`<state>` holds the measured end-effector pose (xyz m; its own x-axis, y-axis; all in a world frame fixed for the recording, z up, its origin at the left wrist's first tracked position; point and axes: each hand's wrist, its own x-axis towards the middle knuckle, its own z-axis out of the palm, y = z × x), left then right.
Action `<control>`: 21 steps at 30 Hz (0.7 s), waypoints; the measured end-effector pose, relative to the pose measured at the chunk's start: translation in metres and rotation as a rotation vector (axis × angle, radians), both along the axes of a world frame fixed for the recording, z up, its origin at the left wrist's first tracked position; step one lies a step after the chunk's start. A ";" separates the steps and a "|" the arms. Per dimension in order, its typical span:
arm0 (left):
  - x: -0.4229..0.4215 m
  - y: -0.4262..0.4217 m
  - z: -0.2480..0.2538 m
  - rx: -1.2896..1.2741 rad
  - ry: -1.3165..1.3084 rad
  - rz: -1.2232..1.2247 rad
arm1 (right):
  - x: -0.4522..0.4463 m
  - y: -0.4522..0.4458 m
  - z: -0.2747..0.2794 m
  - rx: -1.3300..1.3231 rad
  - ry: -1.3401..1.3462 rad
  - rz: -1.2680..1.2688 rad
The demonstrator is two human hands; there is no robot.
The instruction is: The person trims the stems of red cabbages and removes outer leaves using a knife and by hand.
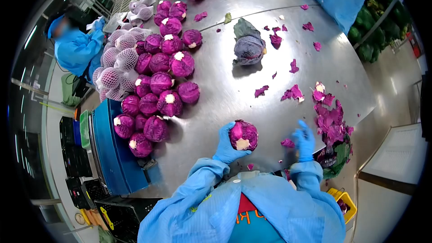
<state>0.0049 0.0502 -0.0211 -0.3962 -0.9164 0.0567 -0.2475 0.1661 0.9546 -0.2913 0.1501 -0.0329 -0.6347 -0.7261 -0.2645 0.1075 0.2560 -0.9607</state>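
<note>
A trimmed red cabbage [243,134] with a pale cut stem rests in my left hand [227,146], whose gloved fingers wrap round its left side and underside. To the right, my gloved right hand [304,140] is raised over the table's near edge, partly blurred; something dark beside its palm is too smeared to make out. An untrimmed cabbage [249,50] with dull outer leaves sits farther back on the steel table [220,94]. Many trimmed purple cabbages [161,82] are massed at the left, beside cabbages in white nets [118,60].
Torn purple leaves [330,119] are piled at the table's right edge, with scraps scattered behind. A blue bin [118,148] stands at the left, a yellow crate [345,203] at lower right. Co-workers in blue [76,47] are at the left, far edge and upper right.
</note>
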 end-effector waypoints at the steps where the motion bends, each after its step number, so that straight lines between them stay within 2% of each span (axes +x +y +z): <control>1: -0.006 0.002 0.008 -0.038 -0.040 -0.015 | 0.025 -0.013 0.012 0.009 0.149 0.141; 3: -0.017 -0.001 0.021 -0.124 -0.118 -0.042 | 0.066 -0.037 0.046 0.055 0.231 0.379; 5: -0.027 0.002 0.024 -0.167 -0.176 -0.031 | 0.094 -0.056 0.073 0.134 0.191 0.538; 7: -0.034 0.008 0.027 -0.167 -0.256 -0.018 | 0.101 -0.064 0.062 0.144 0.188 0.558; 8: -0.034 0.010 0.016 -0.159 -0.213 0.030 | 0.102 -0.066 0.055 0.152 0.188 0.569; 11: -0.039 0.012 0.010 -0.179 -0.288 0.055 | 0.093 -0.064 0.038 0.023 0.024 0.557; 14: -0.048 0.011 0.023 -0.208 -0.419 0.014 | 0.086 -0.061 0.030 -0.084 0.239 0.532; 17: -0.051 0.012 0.035 -0.150 -0.510 -0.061 | 0.066 -0.069 0.040 0.191 0.795 0.493; 21: -0.019 0.001 0.027 -0.230 -0.281 -0.211 | -0.011 -0.076 -0.038 0.394 0.945 0.325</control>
